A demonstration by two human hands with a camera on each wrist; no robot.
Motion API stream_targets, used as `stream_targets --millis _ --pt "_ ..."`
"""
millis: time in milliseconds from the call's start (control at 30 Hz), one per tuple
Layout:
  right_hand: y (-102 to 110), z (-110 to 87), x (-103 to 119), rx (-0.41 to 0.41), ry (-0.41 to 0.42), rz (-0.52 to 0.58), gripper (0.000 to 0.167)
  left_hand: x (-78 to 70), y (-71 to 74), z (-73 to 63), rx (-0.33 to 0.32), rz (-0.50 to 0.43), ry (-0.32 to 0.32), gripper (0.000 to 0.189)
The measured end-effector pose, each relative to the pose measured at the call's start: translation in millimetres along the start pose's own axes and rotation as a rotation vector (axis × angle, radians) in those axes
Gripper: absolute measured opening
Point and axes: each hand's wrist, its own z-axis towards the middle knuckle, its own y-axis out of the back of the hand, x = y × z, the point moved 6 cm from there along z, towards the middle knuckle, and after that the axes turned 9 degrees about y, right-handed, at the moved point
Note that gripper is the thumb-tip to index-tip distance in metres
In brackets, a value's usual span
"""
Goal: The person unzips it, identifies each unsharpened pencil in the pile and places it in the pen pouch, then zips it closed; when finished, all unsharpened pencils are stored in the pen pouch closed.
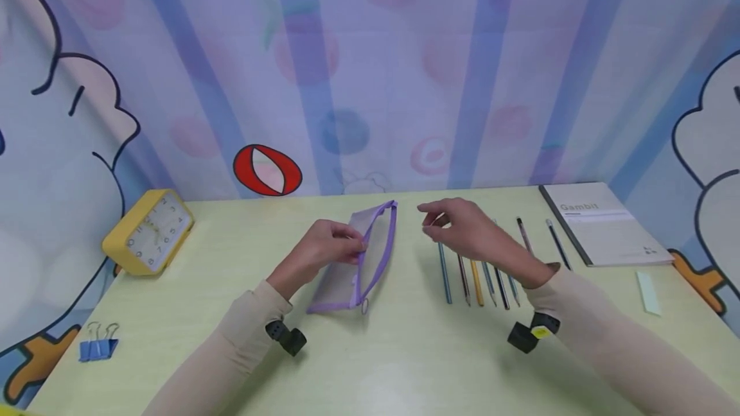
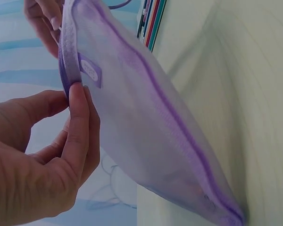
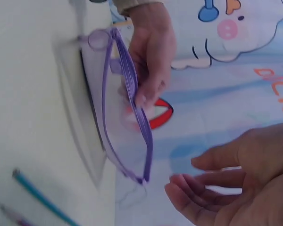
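A translucent pencil pouch [image 1: 341, 285] with purple zipper edging stands tilted on the table, its mouth gaping. My left hand [image 1: 331, 246] pinches one side of that mouth between thumb and fingers; in the left wrist view the zipper band [image 2: 68, 52] lies between them. To the right of the pouch, my right hand [image 1: 462, 226] hovers with loosely bent fingers and nothing in them. Below it, several pencils lie side by side, among them a teal pencil [image 1: 444, 275] and a yellow one [image 1: 476, 282]. My right forearm hides part of this row.
A yellow alarm clock [image 1: 149, 232] stands at the left, with blue binder clips [image 1: 98, 348] nearer the front. At the back right lies a notebook marked Gambit [image 1: 607, 226]. A pale green strip [image 1: 648, 293] lies in front of it. A printed curtain [image 1: 393, 82] rises behind the table.
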Motion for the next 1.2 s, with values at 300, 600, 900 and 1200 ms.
stream_targets --millis 300,600,900,1200 --pt "27.1 -26.3 -41.7 -0.051 -0.028 -0.111 0.042 0.2 3.7 -2.1 -0.010 0.008 -0.003 0.022" --pt "24.0 -43.2 -96.6 0.028 -0.116 -0.262 0.050 2.1 5.4 -2.7 -0.009 0.004 -0.010 0.022" --pt "5.0 -40.3 -109.4 0.084 -0.141 -0.314 0.051 1.7 5.9 -1.7 -0.006 -0.004 -0.010 0.020" --pt "-1.2 -33.1 -109.0 0.093 -0.185 -0.365 0.031 2.4 6.5 -2.6 -0.018 0.002 -0.013 0.019"
